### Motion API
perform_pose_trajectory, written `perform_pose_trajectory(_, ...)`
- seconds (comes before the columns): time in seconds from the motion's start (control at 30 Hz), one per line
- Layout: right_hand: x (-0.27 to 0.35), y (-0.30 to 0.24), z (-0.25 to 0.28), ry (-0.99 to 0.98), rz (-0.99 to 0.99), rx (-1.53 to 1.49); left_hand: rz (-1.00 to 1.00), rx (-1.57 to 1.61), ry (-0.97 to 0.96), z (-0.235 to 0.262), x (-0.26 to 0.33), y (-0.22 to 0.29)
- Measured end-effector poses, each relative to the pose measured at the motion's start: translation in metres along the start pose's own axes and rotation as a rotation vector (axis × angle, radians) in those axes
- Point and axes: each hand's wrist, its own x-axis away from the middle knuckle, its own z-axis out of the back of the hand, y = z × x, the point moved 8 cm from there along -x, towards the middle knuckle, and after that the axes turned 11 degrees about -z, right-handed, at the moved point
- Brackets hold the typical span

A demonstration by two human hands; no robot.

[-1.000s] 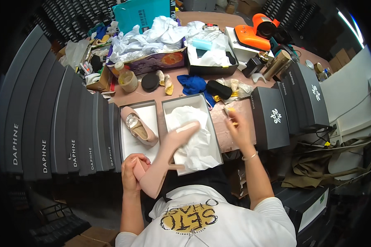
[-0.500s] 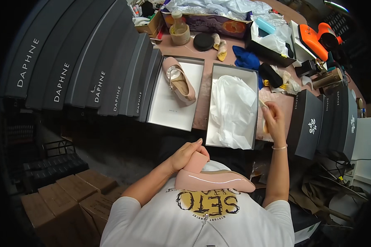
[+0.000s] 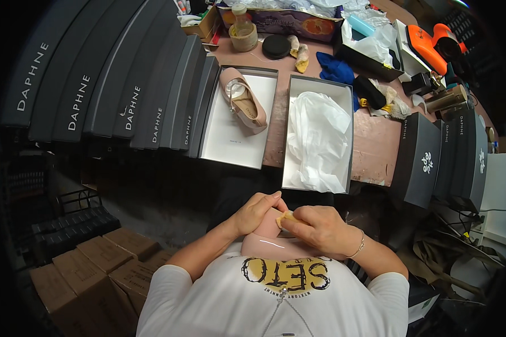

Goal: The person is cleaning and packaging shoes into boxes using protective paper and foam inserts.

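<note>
Against my chest, a pink heeled shoe (image 3: 258, 247) lies sole up. My left hand (image 3: 256, 213) is closed around its block heel. In my right hand (image 3: 321, 227) is a small pale-yellow pad (image 3: 285, 218), pinched and pressed to the inner side of the heel; that hand hides the toe end. A matching pink shoe (image 3: 245, 104), with a strap and clear stuffing inside, rests in a white-lined box lid (image 3: 225, 149) on the table. Beside it stands an open shoebox (image 3: 290, 168) with white tissue paper (image 3: 319, 140).
Dark shoeboxes (image 3: 104, 73) stand in a row at left, and more dark boxes (image 3: 419, 160) at right. Along the table's back are a bottle in a tape roll (image 3: 243, 39), a black round lid (image 3: 276, 46), a blue cloth (image 3: 334, 66) and an orange tool (image 3: 427, 48). Brown cartons (image 3: 90, 275) sit lower left.
My right hand has come from the table beside the tissue-filled box to the shoe, bringing the yellow pad against its heel. My left hand keeps its grip on the shoe.
</note>
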Motion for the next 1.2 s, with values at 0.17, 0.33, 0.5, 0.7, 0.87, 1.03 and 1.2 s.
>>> perform_pose_trajectory(0.17,-0.004,-0.001,-0.005,0.054,0.008,-0.019,0.043,0.033,0.002,0.0,0.001,-0.009)
perform_pose_trajectory(0.33,0.005,0.001,-0.01,0.015,-0.052,0.013,0.012,0.04,0.032,0.001,0.004,-0.007)
perform_pose_trajectory(0.5,-0.011,-0.001,-0.002,0.085,-0.038,-0.015,0.034,0.027,-0.018,-0.004,-0.001,-0.007)
perform_pose_trajectory(0.7,-0.003,-0.001,-0.008,0.024,-0.071,0.022,0.065,0.054,0.017,-0.001,0.002,-0.008)
perform_pose_trajectory(0.87,0.002,0.002,-0.015,-0.07,-0.092,0.043,0.025,0.025,0.019,0.004,0.005,-0.011)
perform_pose_trajectory(1.03,0.006,0.004,-0.012,-0.054,-0.041,0.043,-0.13,-0.165,0.012,-0.001,0.001,0.022)
perform_pose_trajectory(1.2,0.012,0.005,0.025,0.123,-0.173,-0.15,-0.058,-0.107,0.013,0.0,-0.001,0.017)
